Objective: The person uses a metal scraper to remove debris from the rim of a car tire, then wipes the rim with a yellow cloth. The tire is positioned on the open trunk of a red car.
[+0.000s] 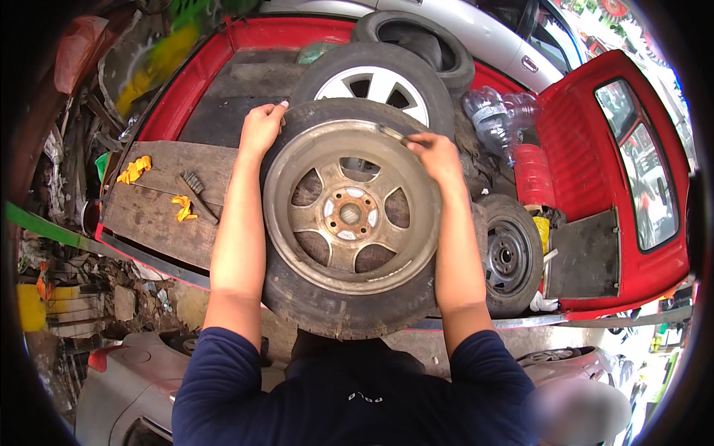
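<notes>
A tyre on a dull, dirty alloy wheel [331, 256] stands tilted in front of me, its hub and bolt holes facing me. My left hand [262, 130] is closed at the tyre's upper left edge, the fingers curled against the rubber. At the upper right of the rim, my right hand [440, 157] pinches a slender dark tool [392, 134]. The tool's tip lies along the rim's edge; its exact kind is too small to make out. Left of my left forearm, a dark-bristled brush [198, 195] lies on the boards.
Wooden boards [160, 223] cover part of the red truck bed [290, 30], with yellow scraps [134, 169] on them. Behind stand a tyre with a silver wheel [327, 70] and a bare tyre [454, 78]. At right are plastic bottles [491, 119] and a steel-rimmed wheel [520, 286].
</notes>
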`<state>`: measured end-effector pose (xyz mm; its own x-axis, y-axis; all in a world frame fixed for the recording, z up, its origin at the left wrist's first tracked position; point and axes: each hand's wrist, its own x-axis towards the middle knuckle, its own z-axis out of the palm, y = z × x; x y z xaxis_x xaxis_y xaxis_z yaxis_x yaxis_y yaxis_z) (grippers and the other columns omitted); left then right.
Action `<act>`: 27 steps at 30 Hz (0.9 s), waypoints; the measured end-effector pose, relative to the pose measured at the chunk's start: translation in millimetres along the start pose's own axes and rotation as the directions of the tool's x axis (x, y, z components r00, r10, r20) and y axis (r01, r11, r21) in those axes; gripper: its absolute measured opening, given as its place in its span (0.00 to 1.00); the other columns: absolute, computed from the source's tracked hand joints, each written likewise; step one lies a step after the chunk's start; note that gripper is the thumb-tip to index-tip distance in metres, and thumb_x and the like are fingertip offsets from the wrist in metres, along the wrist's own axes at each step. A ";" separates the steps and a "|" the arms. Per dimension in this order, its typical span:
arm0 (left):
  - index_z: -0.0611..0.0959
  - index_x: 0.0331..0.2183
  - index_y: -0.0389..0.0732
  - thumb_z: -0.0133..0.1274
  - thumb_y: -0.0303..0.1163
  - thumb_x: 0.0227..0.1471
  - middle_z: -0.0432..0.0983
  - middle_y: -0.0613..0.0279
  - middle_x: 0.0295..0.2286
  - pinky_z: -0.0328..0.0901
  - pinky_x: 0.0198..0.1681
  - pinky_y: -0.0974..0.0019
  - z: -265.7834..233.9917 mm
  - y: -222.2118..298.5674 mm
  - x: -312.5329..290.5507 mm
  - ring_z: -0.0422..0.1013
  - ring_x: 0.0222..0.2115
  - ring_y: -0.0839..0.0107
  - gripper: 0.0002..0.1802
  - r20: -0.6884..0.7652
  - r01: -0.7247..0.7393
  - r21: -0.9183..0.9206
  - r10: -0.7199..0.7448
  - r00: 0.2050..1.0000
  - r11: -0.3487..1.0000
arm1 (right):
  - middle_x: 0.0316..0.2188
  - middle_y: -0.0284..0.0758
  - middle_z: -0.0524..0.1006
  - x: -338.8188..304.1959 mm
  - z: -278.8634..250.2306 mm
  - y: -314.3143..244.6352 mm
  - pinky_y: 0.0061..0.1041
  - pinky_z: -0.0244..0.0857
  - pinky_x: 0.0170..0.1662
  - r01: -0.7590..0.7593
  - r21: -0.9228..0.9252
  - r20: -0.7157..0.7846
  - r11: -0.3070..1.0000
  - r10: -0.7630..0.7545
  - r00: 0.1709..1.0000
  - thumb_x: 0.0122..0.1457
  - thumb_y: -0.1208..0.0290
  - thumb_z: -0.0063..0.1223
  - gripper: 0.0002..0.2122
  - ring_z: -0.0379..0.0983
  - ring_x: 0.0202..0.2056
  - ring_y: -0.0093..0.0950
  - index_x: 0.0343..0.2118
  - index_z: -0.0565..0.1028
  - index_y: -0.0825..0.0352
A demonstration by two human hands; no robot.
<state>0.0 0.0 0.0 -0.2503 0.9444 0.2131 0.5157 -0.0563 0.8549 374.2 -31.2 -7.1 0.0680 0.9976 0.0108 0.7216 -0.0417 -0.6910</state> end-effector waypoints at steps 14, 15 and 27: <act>0.83 0.23 0.33 0.55 0.49 0.58 0.75 0.60 0.16 0.65 0.29 0.65 3.0 2.5 -0.8 0.71 0.20 0.72 0.27 0.007 -0.009 -0.009 0.009 1.000 1.000 | 0.42 0.40 0.84 -3.7 11.4 -11.7 0.38 0.73 0.51 0.055 -0.001 -0.032 0.998 -0.055 0.998 0.59 0.57 0.64 0.13 0.81 0.46 0.38 0.46 0.84 0.49; 0.83 0.23 0.34 0.55 0.49 0.58 0.75 0.61 0.16 0.65 0.29 0.65 4.8 2.1 -2.5 0.71 0.20 0.72 0.27 0.020 -0.025 0.003 0.025 0.999 1.000 | 0.40 0.40 0.85 -7.8 25.7 -18.4 0.39 0.73 0.50 0.085 -0.067 -0.089 0.994 -0.090 0.992 0.59 0.57 0.63 0.13 0.82 0.45 0.39 0.46 0.84 0.50; 0.83 0.22 0.34 0.56 0.49 0.58 0.74 0.62 0.15 0.64 0.29 0.65 1.7 3.3 -4.3 0.70 0.20 0.73 0.26 0.004 -0.002 0.003 0.002 1.000 1.000 | 0.40 0.41 0.84 -7.6 44.5 -28.4 0.39 0.72 0.51 0.092 -0.018 -0.075 0.996 -0.093 0.993 0.60 0.57 0.62 0.13 0.81 0.45 0.39 0.47 0.84 0.49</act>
<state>4.1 -3.7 1.1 -0.2465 0.9455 0.2128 0.5182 -0.0570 0.8534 322.5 -35.2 -19.6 0.0522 0.9903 0.1291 0.7374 0.0490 -0.6737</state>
